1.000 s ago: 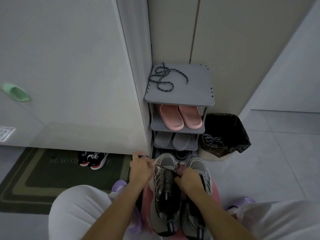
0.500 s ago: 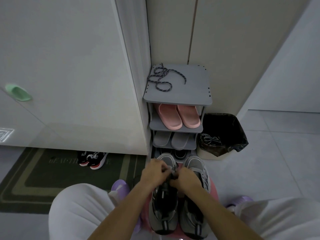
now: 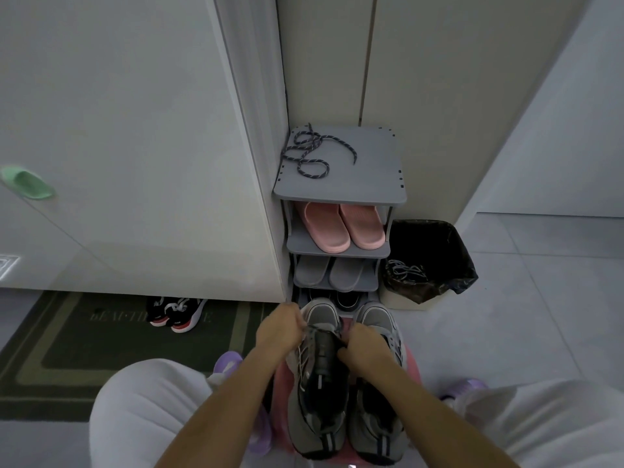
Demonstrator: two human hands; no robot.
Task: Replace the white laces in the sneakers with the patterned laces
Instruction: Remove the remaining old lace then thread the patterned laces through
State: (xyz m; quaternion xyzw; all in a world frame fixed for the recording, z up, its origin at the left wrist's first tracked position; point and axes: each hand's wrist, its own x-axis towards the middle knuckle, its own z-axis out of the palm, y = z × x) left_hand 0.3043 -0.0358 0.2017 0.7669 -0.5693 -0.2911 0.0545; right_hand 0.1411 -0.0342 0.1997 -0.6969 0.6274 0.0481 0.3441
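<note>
1. Evidently the lace (image 3: 320,328) is light, limp and thin, so it is best pinched near its stiff tip. The left hand (image 3: 278,332) pinches it at the toe-end eyelets of the sneaker (image 3: 320,400), between the person's knees.
2. The right hand (image 3: 363,349) is clenched over the same eyelets, seemingly grasping the lace's other end.
3. A spare patterned lace (image 3: 309,153) lies coiled on top of the shoe rack (image 3: 371,184).
4. Fingertips, eyelets and the held lace's pattern are hidden or too dim to make out.

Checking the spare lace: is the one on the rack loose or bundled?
Loose: the patterned lace sprawls in open loops on the top shelf.
</note>
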